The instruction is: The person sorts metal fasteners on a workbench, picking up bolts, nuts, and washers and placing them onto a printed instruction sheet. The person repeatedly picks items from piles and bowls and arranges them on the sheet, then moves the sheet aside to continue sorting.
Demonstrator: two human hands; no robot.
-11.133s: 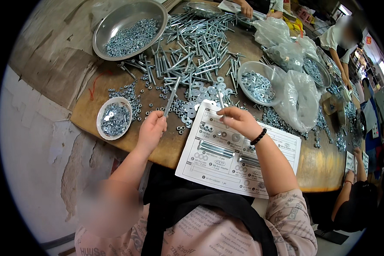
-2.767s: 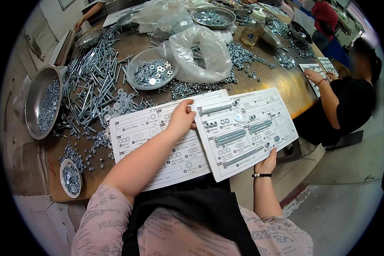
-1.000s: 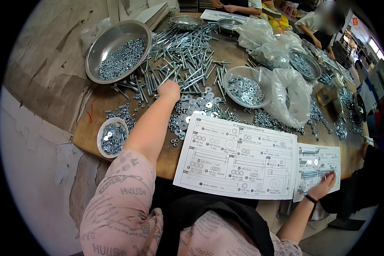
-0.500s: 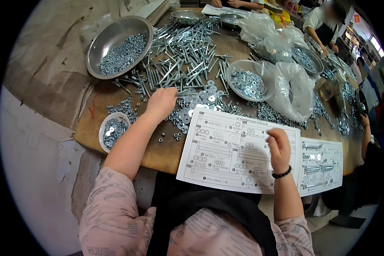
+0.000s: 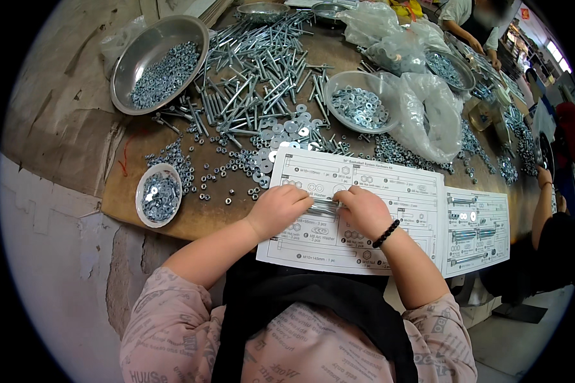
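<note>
Over a printed sheet (image 5: 358, 258) with outlined part drawings, a few silver bolts (image 5: 324, 207) lie sideways between my two hands. My left hand (image 5: 279, 212) is closed on their left ends. At their right ends, my right hand (image 5: 364, 216), with a black bead bracelet on its wrist, pinches them. How many bolts there are, I cannot tell. Beyond the sheet lie flat washers (image 5: 287, 134) and a big pile of bolts (image 5: 255, 76). Loose nuts (image 5: 176, 159) are scattered to the left, by a small white bowl (image 5: 140, 199) of metal pieces.
A large steel bowl (image 5: 122, 89) of nuts tilts at the far left. A clear bowl (image 5: 338, 116) of washers and plastic bags (image 5: 428, 118) stand beyond the sheet. A second sheet (image 5: 476, 233) with hardware on it adjoins at right. Co-workers' arms (image 5: 543, 204) show at right and far right.
My left hand has come back from the bolt pile to the sheet with bolts. My right hand has moved left to meet it and grips the bolts' other ends.
</note>
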